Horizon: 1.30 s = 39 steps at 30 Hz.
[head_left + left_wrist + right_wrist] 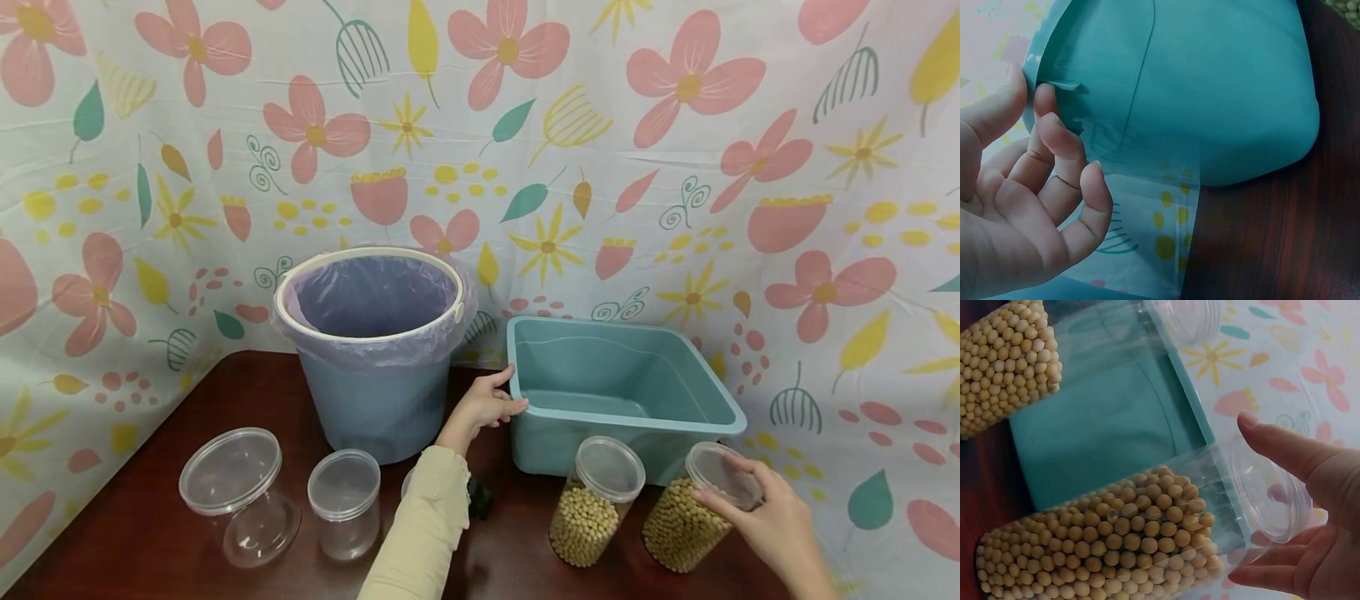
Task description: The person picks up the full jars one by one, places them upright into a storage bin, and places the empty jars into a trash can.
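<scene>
At the near left corner of the teal plastic basin (pixel 630 421), my left hand (pixel 483 402) pinches the rim between thumb and index finger. The left wrist view shows that rim (pixel 1034 56) between them, the other fingers of the hand (pixel 1041 187) loosely bent. My right hand (pixel 776 508) spans the clear lid (pixel 1272 494) of the right-hand jar of soybeans (pixel 682 525), its fingers fairly straight. The thumb tip (pixel 1247 420) shows slightly off the lid's edge. A second lidded jar of soybeans (pixel 585 521) stands to its left, before the basin.
A blue bucket (pixel 375 400) with a thin plastic liner stands left of the basin. Two clear lidded containers, a wide one (pixel 232 475) and a smaller one (pixel 345 500), sit at the left of the dark wooden table (pixel 135 500). Flowered cloth (pixel 525 167) hangs behind.
</scene>
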{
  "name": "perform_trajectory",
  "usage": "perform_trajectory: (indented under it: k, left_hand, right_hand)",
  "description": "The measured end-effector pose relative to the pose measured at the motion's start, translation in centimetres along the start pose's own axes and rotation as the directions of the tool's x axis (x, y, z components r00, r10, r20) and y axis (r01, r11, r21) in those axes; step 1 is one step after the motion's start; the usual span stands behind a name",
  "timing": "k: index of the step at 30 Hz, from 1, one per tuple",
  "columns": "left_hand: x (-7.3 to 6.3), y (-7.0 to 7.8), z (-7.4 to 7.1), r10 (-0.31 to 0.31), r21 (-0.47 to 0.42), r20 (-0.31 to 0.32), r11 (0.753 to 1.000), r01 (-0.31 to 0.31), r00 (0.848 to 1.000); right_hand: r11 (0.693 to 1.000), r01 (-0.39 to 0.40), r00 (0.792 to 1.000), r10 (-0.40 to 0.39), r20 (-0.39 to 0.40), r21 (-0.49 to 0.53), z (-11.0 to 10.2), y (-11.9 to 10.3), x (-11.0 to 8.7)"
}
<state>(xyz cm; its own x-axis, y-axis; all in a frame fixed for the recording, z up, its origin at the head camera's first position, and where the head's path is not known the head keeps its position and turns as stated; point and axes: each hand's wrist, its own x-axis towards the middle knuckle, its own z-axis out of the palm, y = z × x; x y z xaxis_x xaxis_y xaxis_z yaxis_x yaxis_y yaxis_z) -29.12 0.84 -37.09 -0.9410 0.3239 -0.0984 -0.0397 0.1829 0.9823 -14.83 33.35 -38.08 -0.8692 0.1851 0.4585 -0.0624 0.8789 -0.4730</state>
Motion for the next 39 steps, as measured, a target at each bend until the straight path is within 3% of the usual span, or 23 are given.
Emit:
perform_trajectory:
  k: [5,12,16,20,24,30,39]
  left_hand:
    - [0.0,0.1,0.0,-0.013,0.005,-0.002,1.0,0.013,1.0]
    - [0.0,-0.1,0.1,-0.014,0.006,-0.007,1.0,0.015,1.0]
    - [-1.1,0.8,0.1,-0.017,0.012,-0.003,1.0,0.017,1.0]
    - [-1.1,1.0,0.0,-0.017,0.022,0.0,1.0,0.017,1.0]
    - [0.1,-0.1,-0.1,-0.012,0.019,-0.008,1.0,0.012,1.0]
    - [0.2,0.0,-0.2,-0.02,0.013,0.008,1.0,0.02,1.0]
    - [0.0,0.1,0.0,-0.029,0.011,-0.007,1.0,0.029,1.0]
  right_hand:
    - [0.998,-0.049,0.998,0.05,-0.036,0.047,0.1,0.1,-0.1]
    - [0.973,-0.196,0.98,0.2,-0.022,0.121,0.4,0.2,-0.3]
    - [0.962,-0.221,0.968,0.237,-0.085,0.162,0.5,0.4,-0.5]
    - [0.95,-0.167,0.952,0.225,-0.208,0.265,0.5,0.3,-0.4]
    - [0.932,-0.06,0.936,0.176,-0.304,0.356,0.1,-0.2,0.0]
    - [0.932,0.071,0.899,0.095,-0.428,0.355,-0.8,-1.0,0.7]
    - [0.923,0.104,0.89,0.08,-0.45,0.37,-2.6,-2.3,1.9]
